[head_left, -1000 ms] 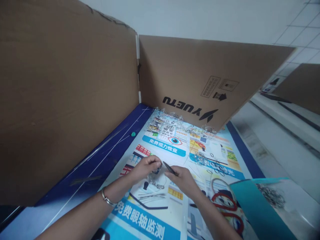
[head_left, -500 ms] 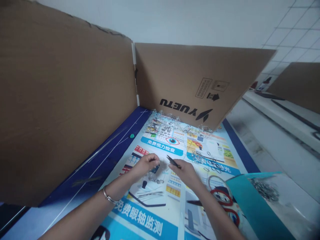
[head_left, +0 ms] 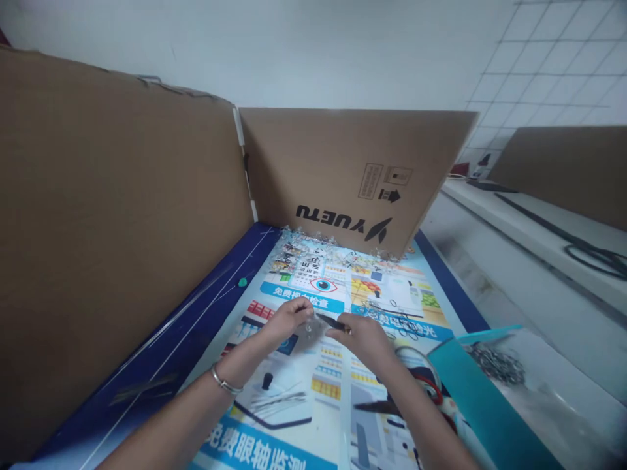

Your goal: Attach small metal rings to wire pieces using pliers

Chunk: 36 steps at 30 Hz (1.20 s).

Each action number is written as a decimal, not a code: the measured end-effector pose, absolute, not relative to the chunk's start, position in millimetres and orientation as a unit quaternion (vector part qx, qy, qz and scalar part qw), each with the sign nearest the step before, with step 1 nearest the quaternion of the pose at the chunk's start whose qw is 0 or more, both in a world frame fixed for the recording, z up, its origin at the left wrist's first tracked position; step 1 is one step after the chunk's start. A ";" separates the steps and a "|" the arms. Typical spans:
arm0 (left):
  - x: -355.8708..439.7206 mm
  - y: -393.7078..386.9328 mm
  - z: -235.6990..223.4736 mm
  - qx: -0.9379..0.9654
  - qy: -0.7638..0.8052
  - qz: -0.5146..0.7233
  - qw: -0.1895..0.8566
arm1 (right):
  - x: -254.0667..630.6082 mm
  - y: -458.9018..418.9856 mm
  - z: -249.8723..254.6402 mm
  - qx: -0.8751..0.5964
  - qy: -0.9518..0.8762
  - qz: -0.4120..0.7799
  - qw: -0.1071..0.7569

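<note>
My left hand (head_left: 294, 316) is closed in a pinch on something small, with a clear beaded piece (head_left: 308, 329) hanging just below the fingertips. In my right hand (head_left: 362, 336) is a small dark pointed tool (head_left: 329, 320), like tweezers or snips; which of the two I cannot tell. Its tip reaches to the left fingertips, at or very near the clear piece. Under my right forearm lies a pair of scissors (head_left: 376, 407), dark blades pointing left, the red handles partly hidden. Thin straight wires (head_left: 279, 403) lie on the printed sheet below my hands.
Cardboard panels (head_left: 122, 196) stand at the left and back. Clear glittering pieces (head_left: 294, 245) lie along the back panel, and dark rings (head_left: 409, 326) lie right of my hands. A teal-edged container (head_left: 490, 405) at right holds metallic pieces (head_left: 497, 364). A green lump (head_left: 242, 282) sits at left.
My right hand has brought the dark tool's tip leftward to my left fingertips; before, they were apart. The clear piece now hangs closer under the left fingers. The camera view has shifted.
</note>
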<state>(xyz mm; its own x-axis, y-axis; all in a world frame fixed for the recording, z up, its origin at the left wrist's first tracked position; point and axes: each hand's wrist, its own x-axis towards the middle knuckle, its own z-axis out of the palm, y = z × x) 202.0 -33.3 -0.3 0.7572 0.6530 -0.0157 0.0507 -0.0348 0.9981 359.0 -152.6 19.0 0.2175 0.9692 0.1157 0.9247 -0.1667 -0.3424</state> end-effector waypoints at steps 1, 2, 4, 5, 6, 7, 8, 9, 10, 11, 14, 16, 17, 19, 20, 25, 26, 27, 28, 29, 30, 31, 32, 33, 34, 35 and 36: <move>204.2 -32.6 -2.9 0.687 0.250 0.242 0.638 | 359.1 -152.9 19.9 -0.761 -0.630 0.043 0.150; 205.5 -32.0 -5.4 0.692 0.241 0.252 0.632 | 359.0 -153.1 20.6 -0.762 -0.634 0.019 0.131; 205.7 -30.9 -8.1 0.699 0.222 0.266 0.625 | 358.2 -153.2 22.2 -0.761 -0.640 -0.022 0.100; 204.8 -30.5 -7.9 0.703 0.211 0.268 0.624 | 357.6 -153.4 23.3 -0.758 -0.645 -0.037 0.088; 203.3 -30.1 -6.4 0.706 0.199 0.267 0.625 | 357.0 -153.6 24.7 -0.754 -0.651 -0.047 0.077; 201.6 -29.7 -3.9 0.709 0.188 0.262 0.627 | 356.2 -154.0 26.3 -0.749 -0.657 -0.058 0.070; 199.6 -29.4 -0.6 0.710 0.181 0.260 0.629 | 355.5 -154.7 28.0 -0.743 -0.662 -0.068 0.065; 197.6 -29.0 3.0 0.709 0.177 0.256 0.632 | 354.7 -155.4 29.7 -0.738 -0.667 -0.076 0.063; 195.7 -28.7 6.4 0.707 0.173 0.252 0.638 | 353.9 -156.3 31.2 -0.733 -0.672 -0.083 0.063; 193.8 -28.5 9.2 0.703 0.169 0.247 0.646 | 353.1 -157.2 32.5 -0.729 -0.676 -0.087 0.064; 189.5 -28.2 12.3 0.683 0.165 0.229 0.674 | 350.5 -159.1 34.1 -0.725 -0.679 -0.088 0.070; 187.8 -28.6 10.5 0.671 0.162 0.222 0.689 | 348.6 -159.5 33.7 -0.728 -0.677 -0.077 0.074; 187.3 -29.0 9.2 0.667 0.160 0.219 0.694 | 347.8 -159.5 33.3 -0.730 -0.676 -0.067 0.077; 186.9 -29.9 6.6 0.668 0.154 0.211 0.697 | 346.3 -159.4 32.4 -0.736 -0.671 -0.047 0.083; 187.0 -30.4 5.5 0.670 0.151 0.206 0.697 | 345.9 -159.3 32.0 -0.739 -0.668 -0.040 0.084; 188.8 -31.6 1.9 0.680 0.134 0.197 0.694 | 344.6 -159.0 31.0 -0.745 -0.662 -0.026 0.069; 189.3 -31.8 1.3 0.680 0.131 0.195 0.694 | 344.2 -158.9 31.0 -0.746 -0.662 -0.025 0.067; 189.9 -32.0 0.9 0.680 0.128 0.191 0.696 | 343.7 -158.8 30.9 -0.747 -0.661 -0.024 0.065; 190.3 -32.3 0.5 0.678 0.123 0.188 0.699 | 343.1 -158.8 30.8 -0.747 -0.661 -0.024 0.064; 190.8 -32.8 0.4 0.677 0.119 0.185 0.703 | 342.4 -158.8 30.6 -0.747 -0.661 -0.022 0.064; 191.1 -33.3 0.4 0.675 0.114 0.182 0.706 | 341.7 -158.8 30.4 -0.747 -0.662 -0.019 0.064; 191.3 -33.9 0.6 0.674 0.109 0.180 0.708 | 341.0 -158.7 30.1 -0.746 -0.662 -0.014 0.063; 191.3 -34.4 0.8 0.674 0.107 0.178 0.709 | 340.3 -158.6 29.8 -0.747 -0.662 -0.008 0.062; 191.3 -34.9 1.1 0.674 0.106 0.175 0.710 | 339.7 -158.4 29.5 -0.747 -0.661 -0.002 0.063; 191.2 -35.2 1.3 0.675 0.106 0.171 0.710 | 339.1 -158.2 29.2 -0.749 -0.660 0.006 0.064; 191.0 -35.3 1.3 0.675 0.107 0.165 0.711 | 338.7 -158.0 29.1 -0.749 -0.659 0.016 0.067; 190.9 -35.2 1.2 0.676 0.108 0.159 0.711 | 338.3 -157.7 29.0 -0.749 -0.658 0.028 0.072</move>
<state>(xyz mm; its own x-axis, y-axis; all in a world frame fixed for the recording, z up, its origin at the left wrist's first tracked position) 190.9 -35.2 1.2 0.9260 0.3725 0.0612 -0.0801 0.0354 0.9962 338.3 -157.7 29.0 0.1337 0.9897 0.0519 0.9816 -0.1250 -0.1443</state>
